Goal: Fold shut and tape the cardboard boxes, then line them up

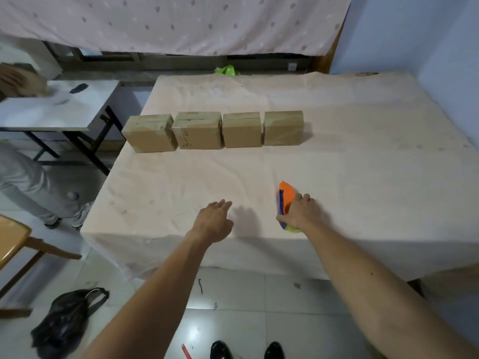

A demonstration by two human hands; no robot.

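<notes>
Several closed, taped cardboard boxes (198, 130) stand side by side in a row across the middle of the table (363, 164). The second from the left has dark handwriting on its front. Near the front edge, my right hand (300, 212) grips an orange, blue and yellow tape dispenser (286, 196) that lies on the cloth. To its left, my left hand (213, 221) hovers just above the cloth with fingers relaxed and extended, holding nothing. Both hands are well in front of the row of boxes.
A peach cloth covers the table. Another person (23, 177) in grey stands at a white side table (57, 110) on the left. A wooden stool (15, 239) and a black bag (67, 320) sit on the tiled floor at lower left.
</notes>
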